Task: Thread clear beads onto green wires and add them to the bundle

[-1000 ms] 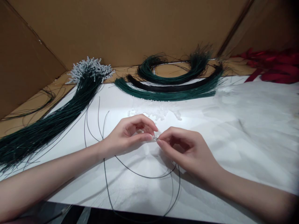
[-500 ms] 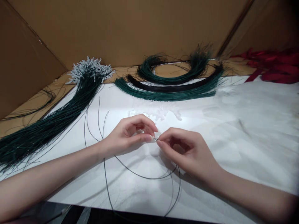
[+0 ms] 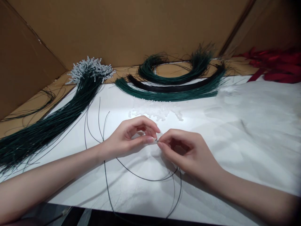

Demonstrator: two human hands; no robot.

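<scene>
As dark wire (image 3: 155, 180) loops nearest, this side of the white beads (image 3: 156, 113), its held end sits just short of them, pinched tight by the right hand (image 3: 197, 153), thumb to forefinger. Left hand (image 3: 123, 136) curls alongside, fingertips slightly parted, grip unclear; barely a twitch from half a second ago! Beyond the beads, a green bundle (image 3: 171, 96) curves.

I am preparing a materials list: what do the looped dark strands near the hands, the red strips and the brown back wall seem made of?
Looped dark strands: probably coated wire, smooth; they hold open curves, though plastic is possible.
Red strips: likely satin ribbon, since soft folds show a faint sheen.
Brown back wall: perhaps cardboard, matte, judging by its flat, plain colour.
</scene>
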